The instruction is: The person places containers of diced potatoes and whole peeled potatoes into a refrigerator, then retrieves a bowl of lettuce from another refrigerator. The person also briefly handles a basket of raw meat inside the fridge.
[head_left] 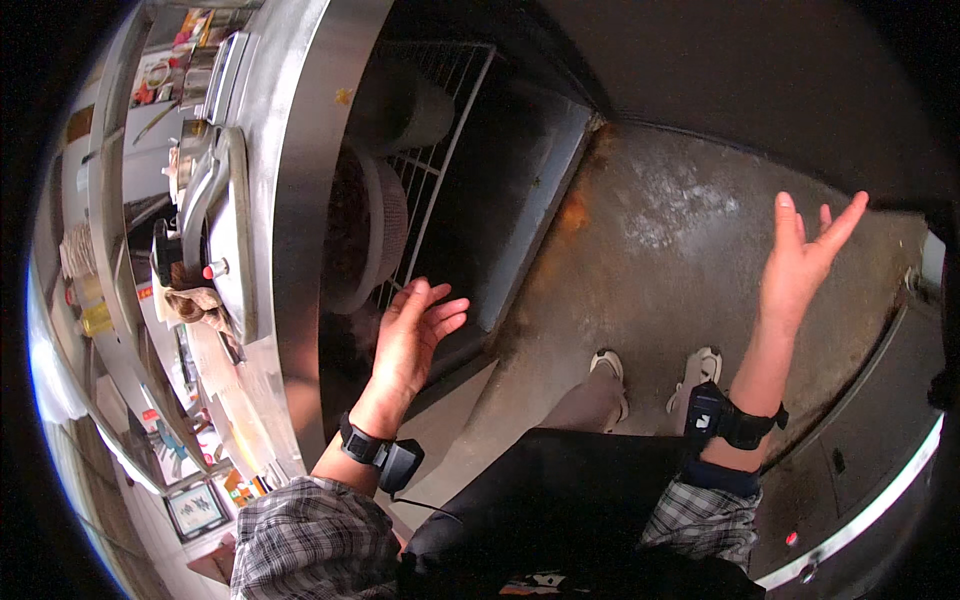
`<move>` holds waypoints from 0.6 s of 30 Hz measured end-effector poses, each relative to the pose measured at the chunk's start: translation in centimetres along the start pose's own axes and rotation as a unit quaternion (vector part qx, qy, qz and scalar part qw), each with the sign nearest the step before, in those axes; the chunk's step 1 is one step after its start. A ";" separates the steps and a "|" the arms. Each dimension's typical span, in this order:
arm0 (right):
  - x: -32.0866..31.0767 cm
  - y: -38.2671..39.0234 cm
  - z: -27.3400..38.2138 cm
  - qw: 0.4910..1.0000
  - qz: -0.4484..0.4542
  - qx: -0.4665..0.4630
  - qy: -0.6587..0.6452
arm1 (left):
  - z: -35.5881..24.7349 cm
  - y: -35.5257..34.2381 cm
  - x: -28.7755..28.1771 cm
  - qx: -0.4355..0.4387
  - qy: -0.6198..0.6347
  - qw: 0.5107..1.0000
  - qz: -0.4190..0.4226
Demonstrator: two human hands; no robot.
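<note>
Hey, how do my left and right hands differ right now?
Your left hand appears near the wire rack; your right hand appears over the floor. The left hand curls loosely, while the right hand spreads wide. Both look empty, with black straps further up the arms.

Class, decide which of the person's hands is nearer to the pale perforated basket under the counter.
The left. The left hand is close to the perforated basket, on its near side; the right hand is far to its right, above the floor.

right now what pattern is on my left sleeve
The left sleeve is plaid, in dark and light greys; the head view shows it best.
</note>
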State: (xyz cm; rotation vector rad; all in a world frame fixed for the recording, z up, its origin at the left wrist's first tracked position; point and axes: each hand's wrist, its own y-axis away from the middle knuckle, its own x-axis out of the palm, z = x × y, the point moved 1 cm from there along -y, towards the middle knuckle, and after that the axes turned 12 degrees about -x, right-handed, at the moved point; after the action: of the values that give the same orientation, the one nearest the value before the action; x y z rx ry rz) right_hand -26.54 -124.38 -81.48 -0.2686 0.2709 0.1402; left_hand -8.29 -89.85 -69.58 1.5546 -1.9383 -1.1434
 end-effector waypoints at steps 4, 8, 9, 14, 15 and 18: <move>3.2 -2.1 -1.3 0.999 -0.015 -0.046 -0.020 | 0.2 -3.4 -2.4 0.012 0.165 0.986 0.001; 5.7 -2.6 -2.3 0.994 -0.044 -0.086 0.057 | 0.5 -6.0 -4.2 0.020 0.366 0.930 0.007; 5.9 -2.3 -2.4 0.992 -0.044 -0.089 0.072 | 0.4 -6.3 -4.5 0.019 0.419 0.906 0.045; 6.4 -2.1 -3.6 0.985 -0.074 -0.101 0.118 | -0.6 -8.8 -6.0 0.116 0.463 0.878 0.048; 6.6 -2.5 -3.9 0.981 -0.079 -0.105 0.140 | -0.8 -9.3 -6.4 0.147 0.465 0.871 0.063; 7.2 -4.4 -5.0 0.965 -0.113 -0.133 0.197 | -0.7 -10.7 -7.5 0.204 0.488 0.846 0.062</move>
State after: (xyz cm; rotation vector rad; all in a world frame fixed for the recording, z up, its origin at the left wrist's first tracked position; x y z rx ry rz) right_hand -20.15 -129.21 -87.06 -0.5940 0.6162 -0.1080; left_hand 0.98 -83.57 -76.34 1.6758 -1.5205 0.1993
